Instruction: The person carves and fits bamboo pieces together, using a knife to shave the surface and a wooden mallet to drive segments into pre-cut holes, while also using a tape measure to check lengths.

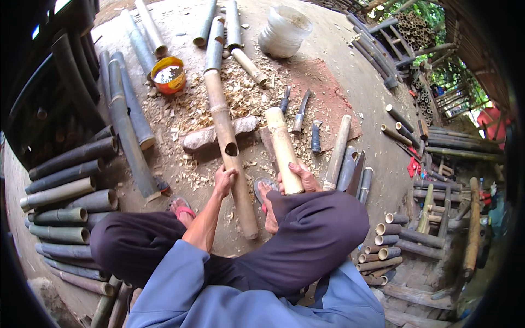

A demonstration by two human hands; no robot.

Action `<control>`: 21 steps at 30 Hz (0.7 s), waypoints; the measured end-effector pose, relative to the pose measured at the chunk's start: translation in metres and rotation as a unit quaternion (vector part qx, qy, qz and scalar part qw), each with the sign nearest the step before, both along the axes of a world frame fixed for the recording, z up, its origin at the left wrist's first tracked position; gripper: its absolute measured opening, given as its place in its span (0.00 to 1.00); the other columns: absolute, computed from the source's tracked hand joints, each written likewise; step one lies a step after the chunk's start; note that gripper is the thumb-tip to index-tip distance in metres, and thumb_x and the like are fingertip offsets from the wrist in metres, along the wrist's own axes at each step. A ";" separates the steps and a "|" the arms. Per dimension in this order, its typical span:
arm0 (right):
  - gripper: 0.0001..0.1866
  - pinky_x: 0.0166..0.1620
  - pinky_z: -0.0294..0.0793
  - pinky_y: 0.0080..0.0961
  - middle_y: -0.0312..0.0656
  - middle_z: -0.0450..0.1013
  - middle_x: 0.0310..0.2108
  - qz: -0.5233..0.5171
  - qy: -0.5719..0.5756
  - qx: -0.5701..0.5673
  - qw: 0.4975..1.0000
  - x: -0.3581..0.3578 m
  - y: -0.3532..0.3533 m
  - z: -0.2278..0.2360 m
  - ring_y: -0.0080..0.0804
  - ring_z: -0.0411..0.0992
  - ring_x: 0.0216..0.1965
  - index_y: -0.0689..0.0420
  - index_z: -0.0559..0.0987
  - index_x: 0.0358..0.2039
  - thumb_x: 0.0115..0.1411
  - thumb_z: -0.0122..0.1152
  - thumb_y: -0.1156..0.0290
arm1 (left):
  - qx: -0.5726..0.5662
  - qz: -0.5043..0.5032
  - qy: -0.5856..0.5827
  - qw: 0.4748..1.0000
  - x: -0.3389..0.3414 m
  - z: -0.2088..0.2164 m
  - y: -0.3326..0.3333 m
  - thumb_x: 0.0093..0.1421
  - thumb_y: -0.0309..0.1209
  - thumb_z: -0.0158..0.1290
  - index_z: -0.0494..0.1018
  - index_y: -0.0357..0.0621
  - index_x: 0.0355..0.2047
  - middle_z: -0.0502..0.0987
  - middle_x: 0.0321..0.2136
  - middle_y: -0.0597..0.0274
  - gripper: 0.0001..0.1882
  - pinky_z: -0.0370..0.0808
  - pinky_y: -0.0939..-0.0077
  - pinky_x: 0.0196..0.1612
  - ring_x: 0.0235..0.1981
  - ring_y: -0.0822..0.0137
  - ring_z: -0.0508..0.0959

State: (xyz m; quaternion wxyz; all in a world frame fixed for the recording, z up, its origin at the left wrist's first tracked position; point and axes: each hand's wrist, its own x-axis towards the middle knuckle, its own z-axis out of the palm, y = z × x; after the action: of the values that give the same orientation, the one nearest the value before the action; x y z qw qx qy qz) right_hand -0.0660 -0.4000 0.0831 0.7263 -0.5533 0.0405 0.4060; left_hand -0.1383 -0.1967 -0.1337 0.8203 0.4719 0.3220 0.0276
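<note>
the left hand (223, 182) is closed around a long pole (219, 112), which passes over a block (199, 140) and has a dark hole just beyond that hand. the right hand (302, 177) grips a pale tube (281, 145) near its near end, right of the pole. shavings (246, 93) lie beyond the block, with a knife (301, 112) to the right. an orange pot (170, 83) stands far left of the pole, a whitish tub (284, 35) far right.

A holed bamboo pole (222, 124) slants near a shorter, paler tube (283, 146)
</note>
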 end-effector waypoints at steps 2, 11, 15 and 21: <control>0.35 0.24 0.77 0.29 0.47 0.68 0.30 -0.024 -0.105 -0.041 0.993 -0.007 -0.006 0.009 0.34 0.73 0.23 0.61 0.56 0.54 0.50 0.63 0.68 | 0.092 -0.021 0.038 0.995 0.004 0.009 -0.008 0.45 0.31 0.55 0.71 0.36 0.45 0.76 0.37 0.59 0.24 0.70 0.73 0.43 0.37 0.67 0.74; 0.39 0.37 0.75 0.28 0.51 0.67 0.45 0.023 -0.350 -0.248 0.903 -0.015 0.021 -0.003 0.34 0.73 0.34 0.60 0.58 0.58 0.48 0.67 0.66 | 0.255 0.029 -0.013 0.966 -0.009 -0.014 0.019 0.42 0.30 0.59 0.67 0.33 0.46 0.74 0.41 0.52 0.29 0.69 0.68 0.48 0.43 0.61 0.73; 0.38 0.30 0.73 0.26 0.50 0.69 0.39 -0.042 -0.368 -0.260 0.892 -0.014 -0.002 -0.051 0.32 0.72 0.31 0.63 0.60 0.56 0.48 0.67 0.67 | 0.451 0.065 0.029 0.890 0.005 0.021 -0.007 0.41 0.34 0.61 0.63 0.35 0.48 0.68 0.42 0.49 0.34 0.68 0.64 0.49 0.46 0.56 0.69; 0.36 0.26 0.75 0.23 0.50 0.70 0.39 -0.088 -0.257 -0.236 0.933 -0.038 0.010 -0.064 0.29 0.74 0.28 0.64 0.61 0.55 0.50 0.66 0.67 | 0.061 -0.084 0.062 0.993 0.020 0.027 0.022 0.38 0.29 0.63 0.70 0.36 0.39 0.77 0.32 0.55 0.25 0.75 0.68 0.34 0.30 0.64 0.77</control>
State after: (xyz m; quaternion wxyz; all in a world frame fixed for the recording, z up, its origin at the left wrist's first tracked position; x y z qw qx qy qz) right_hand -0.1043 -0.3898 0.0193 0.5930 -0.7886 -0.0046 0.1627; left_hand -0.1186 -0.1744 -0.1069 0.7680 0.5471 0.3291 -0.0506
